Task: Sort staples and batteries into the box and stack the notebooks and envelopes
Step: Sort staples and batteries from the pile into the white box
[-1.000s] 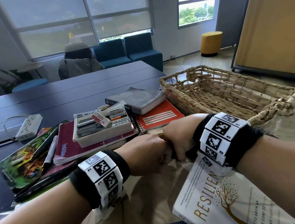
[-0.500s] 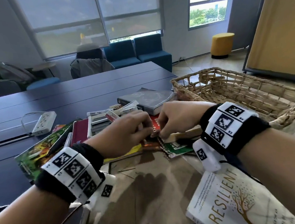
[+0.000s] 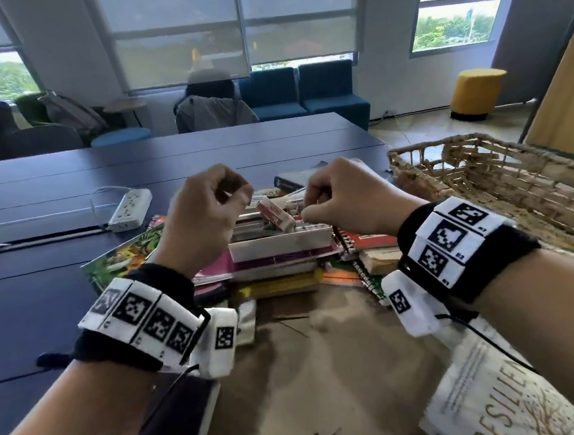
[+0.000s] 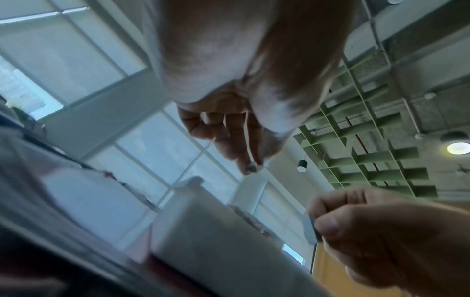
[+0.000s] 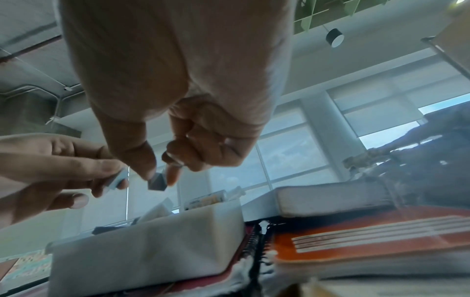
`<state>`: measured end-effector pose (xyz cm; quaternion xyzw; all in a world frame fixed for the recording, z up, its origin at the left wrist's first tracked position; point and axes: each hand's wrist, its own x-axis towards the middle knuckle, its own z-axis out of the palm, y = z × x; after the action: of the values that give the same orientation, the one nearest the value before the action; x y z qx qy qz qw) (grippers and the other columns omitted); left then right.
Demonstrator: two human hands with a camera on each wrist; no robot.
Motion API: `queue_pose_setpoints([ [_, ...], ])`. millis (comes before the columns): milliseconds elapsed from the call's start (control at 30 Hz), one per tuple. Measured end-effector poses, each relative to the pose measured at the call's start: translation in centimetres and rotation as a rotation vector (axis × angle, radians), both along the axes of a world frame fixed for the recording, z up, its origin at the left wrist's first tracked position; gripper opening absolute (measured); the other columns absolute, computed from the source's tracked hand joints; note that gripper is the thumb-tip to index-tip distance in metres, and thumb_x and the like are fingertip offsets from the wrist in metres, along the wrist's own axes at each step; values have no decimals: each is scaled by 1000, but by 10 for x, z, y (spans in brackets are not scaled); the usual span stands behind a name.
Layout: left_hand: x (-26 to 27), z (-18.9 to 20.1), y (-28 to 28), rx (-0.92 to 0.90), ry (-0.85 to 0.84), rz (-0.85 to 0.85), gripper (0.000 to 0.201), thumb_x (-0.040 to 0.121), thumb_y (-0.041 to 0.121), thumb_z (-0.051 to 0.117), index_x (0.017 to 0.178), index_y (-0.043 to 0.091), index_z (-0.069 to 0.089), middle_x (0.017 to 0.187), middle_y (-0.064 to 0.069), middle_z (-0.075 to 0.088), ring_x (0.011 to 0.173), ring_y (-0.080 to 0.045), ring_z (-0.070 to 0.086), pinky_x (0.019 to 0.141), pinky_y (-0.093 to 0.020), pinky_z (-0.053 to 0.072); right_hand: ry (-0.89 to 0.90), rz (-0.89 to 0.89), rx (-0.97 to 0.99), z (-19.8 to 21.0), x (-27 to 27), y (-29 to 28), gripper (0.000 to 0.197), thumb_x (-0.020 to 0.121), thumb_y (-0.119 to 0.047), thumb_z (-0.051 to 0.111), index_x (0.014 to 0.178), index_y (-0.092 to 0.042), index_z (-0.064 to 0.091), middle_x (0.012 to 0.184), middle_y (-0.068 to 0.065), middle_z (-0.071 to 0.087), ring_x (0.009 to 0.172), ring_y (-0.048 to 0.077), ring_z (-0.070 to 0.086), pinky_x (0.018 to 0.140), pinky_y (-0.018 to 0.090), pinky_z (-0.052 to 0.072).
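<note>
Both hands hover over a shallow white rectangular box [image 3: 280, 243] that sits on top of a pile of notebooks near the right edge of the dark blue tabletop [image 3: 59, 269]. The left hand [image 3: 206, 216] has its fingers curled, thumb and fingertips pinching a thin, pale strip – it looks like a strip of staples [image 5: 118, 178], though it is too blurred to be sure. The right hand [image 3: 349, 198] is likewise curled, its thumb and forefinger pinching a small grey block [image 5: 158, 181] just above the box's right end. Inside the box lie small cartons, one red-and-white pack [image 3: 275, 214] tilted up. Beside the pile an orange spiral notebook [image 5: 368, 241] lies flat, a grey book [image 5: 330, 199] resting on it. Brown paper envelopes [image 3: 308, 370] spread along the near edge – a white book with gold lettering [image 3: 499, 403] lies on them. A woven wicker basket [image 3: 516, 178] stands at the right edge, and a white power strip [image 3: 130, 209] lies to the left.
</note>
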<state>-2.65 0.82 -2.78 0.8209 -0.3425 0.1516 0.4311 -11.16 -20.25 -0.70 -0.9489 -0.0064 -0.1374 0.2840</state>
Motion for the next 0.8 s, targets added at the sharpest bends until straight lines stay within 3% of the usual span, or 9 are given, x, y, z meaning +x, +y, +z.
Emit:
queue_pose_setpoints([
  [100, -1, -5, 6, 65, -22, 14, 5, 93, 22, 73, 90, 22, 70, 80, 13, 70, 72, 0, 64, 69, -14, 47, -39, 11, 9, 0, 8, 8, 10, 80, -21, 79, 74, -14, 76, 67, -4, 68, 55, 1, 52, 55, 12, 42],
  [200, -1, -7, 9, 81, 12, 29, 6, 91, 23, 77, 90, 24, 71, 77, 13, 73, 71, 3, 68, 66, -10, 50, -53, 14, 40, 1, 19, 18, 13, 80, -24, 80, 74, -14, 75, 65, -3, 68, 55, 2, 53, 56, 19, 46],
  [300, 4, -11, 15, 50, 115, 14, 9, 89, 20, 78, 94, 25, 72, 80, 9, 76, 70, 1, 70, 70, -23, 57, -50, 41, -2, 3, 28, 32, 13, 83, -25, 81, 75, -15, 76, 64, -8, 67, 53, -1, 53, 55, 15, 43],
  [400, 6, -11, 25, -43, 180, 49, 7, 91, 23, 75, 97, 24, 73, 82, 6, 76, 71, -11, 70, 68, -30, 55, -22, 53, -58, 2, 33, 40, 5, 85, -19, 78, 82, -15, 78, 71, -6, 69, 68, 5, 62, 67, 26, 52],
  [467, 4, -7, 31, -101, 217, 65, 8, 93, 21, 73, 102, 20, 73, 84, 2, 76, 77, -20, 72, 71, -37, 60, -46, 40, -79, 0, 32, 42, 3, 86, -18, 76, 84, -17, 78, 72, -7, 68, 70, 7, 63, 69, 28, 54],
  [567, 4, 0, 44, -180, 248, 64, 7, 95, 17, 70, 102, 17, 72, 85, -1, 77, 83, -23, 74, 81, -43, 63, -85, 66, -99, -2, 26, 51, 5, 88, -20, 74, 83, -19, 76, 69, -10, 64, 64, 2, 58, 59, 13, 46],
  [600, 5, 2, 47, -208, 257, 70, 5, 96, 16, 70, 100, 17, 72, 83, -2, 77, 82, -22, 74, 80, -41, 62, -79, 99, -112, -1, 22, 55, 7, 88, -21, 74, 81, -20, 75, 67, -11, 63, 61, 3, 55, 57, 9, 42],
  [667, 7, 5, 53, -230, 260, 90, 4, 96, 14, 68, 95, 16, 72, 78, -1, 77, 72, -17, 72, 73, -34, 60, -11, 212, -138, -1, 15, 64, 10, 87, -24, 76, 78, -21, 73, 66, -8, 63, 58, 3, 52, 58, 13, 42],
  [800, 10, 2, 61, -157, 229, 156, 8, 97, 15, 68, 93, 10, 74, 73, -4, 74, 57, -9, 61, 58, -25, 51, 248, 461, -279, -8, 7, 84, 9, 88, -33, 77, 83, -25, 76, 68, -12, 65, 62, -2, 56, 59, 12, 41],
])
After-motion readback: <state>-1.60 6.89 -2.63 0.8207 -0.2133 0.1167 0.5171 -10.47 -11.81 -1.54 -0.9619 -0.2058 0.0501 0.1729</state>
